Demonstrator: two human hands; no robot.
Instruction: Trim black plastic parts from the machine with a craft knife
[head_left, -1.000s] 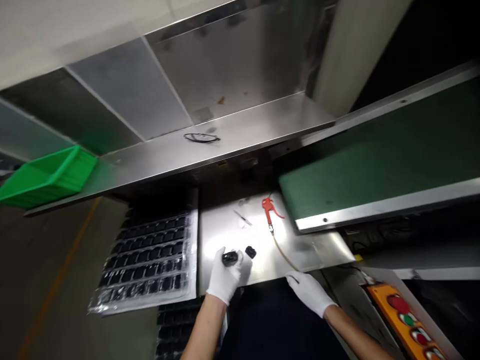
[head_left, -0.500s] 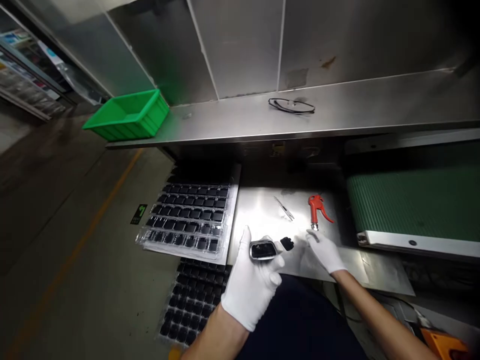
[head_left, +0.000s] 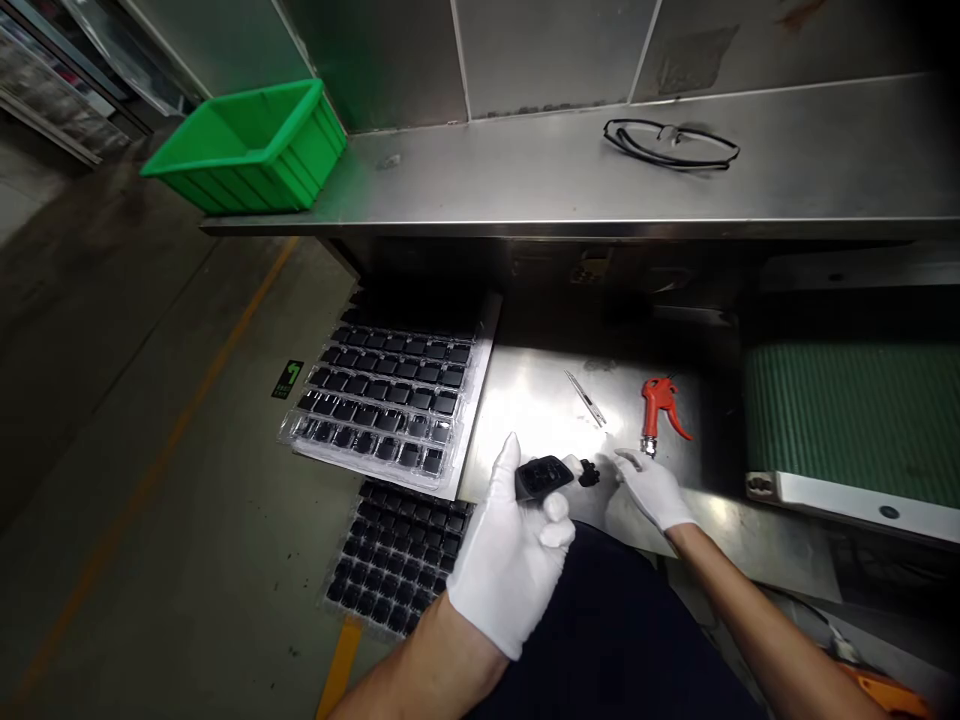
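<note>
My left hand (head_left: 517,560), in a white glove, holds a dark rounded device (head_left: 541,477) between thumb and fingers. A small black piece (head_left: 589,473) shows just right of the device, by the fingertips. My right hand (head_left: 654,492), also gloved in white, is low over the metal table (head_left: 517,400), its fingers bent near the nozzle of a red air gun (head_left: 658,412). Whether those fingertips pinch anything is too small to tell. Silver tweezers (head_left: 586,398) lie behind the hands.
Left of the table area are clear trays of black parts (head_left: 382,385), with another such tray (head_left: 390,560) lower down. A green bin (head_left: 251,150) and eyeglasses (head_left: 670,145) sit on the shelf (head_left: 480,185). A green conveyor (head_left: 855,420) stands at the right.
The device in my left hand has turned, so its pale rim and hollow face no longer show. The camera view has shifted, moving the shelf and bin higher in the picture.
</note>
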